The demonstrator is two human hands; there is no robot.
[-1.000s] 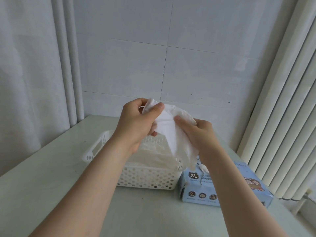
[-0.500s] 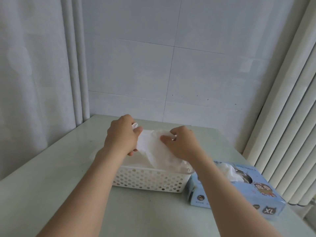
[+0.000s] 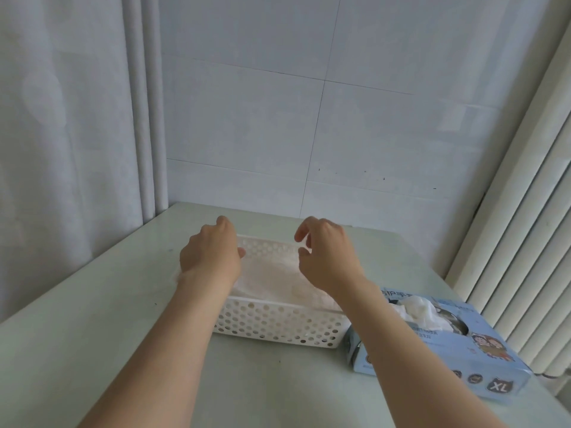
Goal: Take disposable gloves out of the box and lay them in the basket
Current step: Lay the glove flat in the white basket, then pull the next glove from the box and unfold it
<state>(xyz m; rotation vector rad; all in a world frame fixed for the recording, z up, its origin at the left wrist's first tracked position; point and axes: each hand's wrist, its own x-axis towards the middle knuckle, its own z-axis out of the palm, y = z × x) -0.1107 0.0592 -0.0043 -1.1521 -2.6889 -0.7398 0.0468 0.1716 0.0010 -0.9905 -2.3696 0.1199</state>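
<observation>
A white perforated basket [image 3: 278, 327] stands on the pale table, with thin white disposable gloves [image 3: 272, 274] lying flat inside it. My left hand [image 3: 210, 254] hovers over the basket's left end, fingers loosely curled and holding nothing. My right hand [image 3: 327, 257] hovers over the right end, fingers bent apart, also holding nothing. To the right of the basket lies the light blue glove box [image 3: 472, 356] marked XL, and a white glove [image 3: 420, 312] sticks out of its top opening.
The table [image 3: 92, 319] meets a tiled wall [image 3: 309, 134] at the back. A white curtain [image 3: 61, 149] hangs on the left. A ribbed white radiator [image 3: 531, 257] stands close beside the table's right edge, behind the box.
Both hands came down with the glove from chest height onto the basket and let it go. The glove now lies in the basket and the hands have parted.
</observation>
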